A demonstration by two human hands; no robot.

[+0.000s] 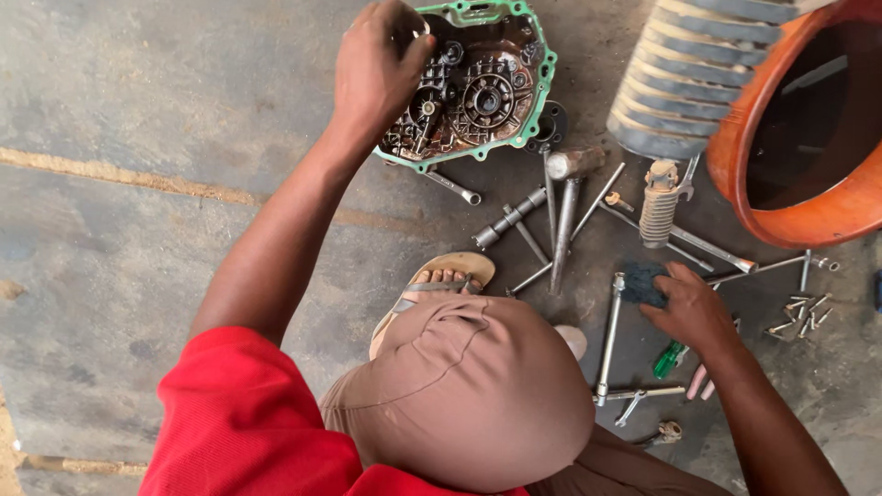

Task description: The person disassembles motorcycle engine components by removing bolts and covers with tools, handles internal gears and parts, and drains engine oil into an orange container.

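I see bare grey concrete floor [138, 211] across the whole left of the frame, open for any hand to pass. Toward the upper right the way is blocked by the green-gasketed metal engine casing [487, 87], the ribbed grey cylinder block [684, 73] and the orange plastic basin [827, 207]. The centre right is cluttered with a steel hammer [570, 197], scattered rods and loose bolts [804, 317], leaving only narrow gaps.

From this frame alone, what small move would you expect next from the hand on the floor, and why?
Probably the right hand lifts the dark blue pad it rests on and carries it toward the open engine case. The left hand is already on that case's oily gears, steadying it, and the fingers cover the pad rather than any of the loose tools nearby.
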